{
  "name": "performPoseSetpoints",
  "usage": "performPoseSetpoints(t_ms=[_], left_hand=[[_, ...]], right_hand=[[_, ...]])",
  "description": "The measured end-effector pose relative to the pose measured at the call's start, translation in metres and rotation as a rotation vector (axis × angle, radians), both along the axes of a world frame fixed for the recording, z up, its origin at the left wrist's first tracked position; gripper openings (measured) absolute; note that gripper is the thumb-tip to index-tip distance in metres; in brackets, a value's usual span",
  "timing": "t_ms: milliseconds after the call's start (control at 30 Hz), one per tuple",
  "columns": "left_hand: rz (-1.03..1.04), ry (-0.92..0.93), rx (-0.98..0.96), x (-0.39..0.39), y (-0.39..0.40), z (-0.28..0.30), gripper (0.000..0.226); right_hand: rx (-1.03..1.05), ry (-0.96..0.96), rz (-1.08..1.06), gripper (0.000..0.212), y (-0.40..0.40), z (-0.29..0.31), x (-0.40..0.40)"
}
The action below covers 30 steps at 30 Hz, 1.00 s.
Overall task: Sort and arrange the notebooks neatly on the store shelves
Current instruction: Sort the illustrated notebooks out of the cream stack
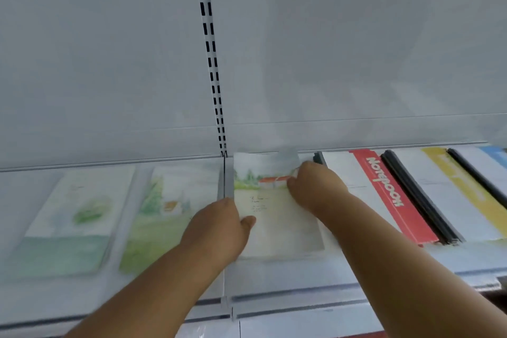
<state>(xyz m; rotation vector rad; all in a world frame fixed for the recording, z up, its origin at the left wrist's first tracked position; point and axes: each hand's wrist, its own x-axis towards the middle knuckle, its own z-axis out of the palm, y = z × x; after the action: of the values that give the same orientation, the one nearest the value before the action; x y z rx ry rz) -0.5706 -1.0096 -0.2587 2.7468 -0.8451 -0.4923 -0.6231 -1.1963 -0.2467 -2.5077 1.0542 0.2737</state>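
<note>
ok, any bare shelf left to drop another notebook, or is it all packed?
Bare shelf at far left, beside the green notebook. A bare strip runs along the front edge, below the red-roof notebook held by the left hand and right hand. Right side is crowded: the red notebook and yellow one overlap.

Notebooks lie side by side on shelf (binders rightmost).
</note>
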Motion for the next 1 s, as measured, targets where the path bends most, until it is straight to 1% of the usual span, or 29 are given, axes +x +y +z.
performPoseSetpoints(t_ms=[67,133,233,300,400,500,633,733,833,900,1000], left_hand=[[0.027,-0.033,0.032,-0.002,-0.001,0.001,0.043],[0.028,-0.072,0.065,-0.004,-0.002,0.002,0.045],[0.005,-0.16,0.071,-0.004,0.001,0.01,0.047],[0.02,-0.184,-0.001,-0.004,0.014,0.022,0.044],[0.087,-0.243,-0.163,0.001,0.061,0.044,0.036],[0.174,-0.309,-0.275,0.012,0.145,0.067,0.029],[0.363,-0.408,-0.31,0.024,0.299,0.08,0.022],[0.503,-0.489,-0.257,0.03,0.423,0.083,0.021],[0.645,-0.52,-0.233,0.033,0.528,0.095,0.019],[0.718,-0.526,-0.214,0.035,0.58,0.102,0.019],[0.759,-0.555,-0.132,0.05,0.636,0.104,0.02]], right_hand=[[0.006,0.002,-0.005,0.011,0.001,-0.003,0.001],[-0.023,0.011,-0.013,0.011,0.001,-0.003,-0.001],[-0.175,-0.048,-0.034,0.032,0.01,0.009,-0.009],[-0.219,-0.138,0.027,0.038,0.03,0.027,-0.01],[-0.163,-0.291,0.197,0.035,0.086,0.053,0.004],[-0.113,-0.357,0.37,0.034,0.167,0.067,0.03],[-0.031,-0.388,0.568,0.034,0.304,0.066,0.074],[0.085,-0.436,0.687,0.033,0.421,0.06,0.101],[0.178,-0.475,0.818,0.035,0.528,0.061,0.126],[0.204,-0.47,0.891,0.036,0.583,0.066,0.145],[0.247,-0.496,0.922,0.034,0.641,0.073,0.175]])
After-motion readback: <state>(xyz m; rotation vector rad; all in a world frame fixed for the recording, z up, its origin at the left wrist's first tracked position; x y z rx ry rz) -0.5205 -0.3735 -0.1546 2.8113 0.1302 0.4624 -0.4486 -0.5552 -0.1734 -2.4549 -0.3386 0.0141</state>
